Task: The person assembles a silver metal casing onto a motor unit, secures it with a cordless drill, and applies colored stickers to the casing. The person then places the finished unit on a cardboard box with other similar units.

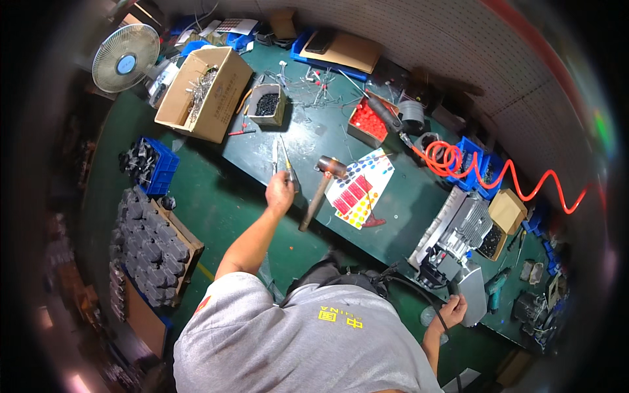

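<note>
Two bare hands, well apart

Just left of a screwdriver (293, 178) on the green bench (396, 223), the left hand (280, 192) is being curled; whether a tool is being gripped cannot be told. At the near edge of a grey panel (471, 293), the right hand (452, 310) is being bent, its grip likewise indiscernible. The panel is lying to its right, beside a machine (470, 226).

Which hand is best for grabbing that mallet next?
Probably the left grip: it is much nearer the mallet. It is also at a screwdriver, though whether it holds that is unclear. The right grip is farther off, at the grey panel.
</note>
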Motion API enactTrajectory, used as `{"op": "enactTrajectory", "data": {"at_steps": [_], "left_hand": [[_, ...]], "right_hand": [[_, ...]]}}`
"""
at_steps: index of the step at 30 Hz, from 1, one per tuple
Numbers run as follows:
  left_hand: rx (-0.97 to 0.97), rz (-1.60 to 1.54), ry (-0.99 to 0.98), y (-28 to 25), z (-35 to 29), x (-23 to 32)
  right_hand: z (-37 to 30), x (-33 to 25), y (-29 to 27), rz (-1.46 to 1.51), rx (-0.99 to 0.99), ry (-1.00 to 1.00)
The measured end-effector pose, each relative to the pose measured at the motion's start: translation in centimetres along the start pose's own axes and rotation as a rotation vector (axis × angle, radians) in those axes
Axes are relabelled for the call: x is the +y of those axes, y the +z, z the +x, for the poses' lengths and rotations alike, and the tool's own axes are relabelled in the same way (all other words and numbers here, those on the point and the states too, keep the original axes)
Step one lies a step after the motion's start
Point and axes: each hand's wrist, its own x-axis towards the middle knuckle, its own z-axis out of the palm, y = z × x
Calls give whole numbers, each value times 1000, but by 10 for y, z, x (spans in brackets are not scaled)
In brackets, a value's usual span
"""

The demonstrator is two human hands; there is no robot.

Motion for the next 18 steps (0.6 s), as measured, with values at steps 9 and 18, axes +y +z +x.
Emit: {"op": "enactTrajectory", "data": {"at_steps": [9,18], "left_hand": [[-184,-51,-41,-3,-5,-10],[-437,-194,251,55,-84,89]], "right_hand": [[-23,-52,101,-13,-458,-94],[-40,-68,109,-8,-521,-2]]}}
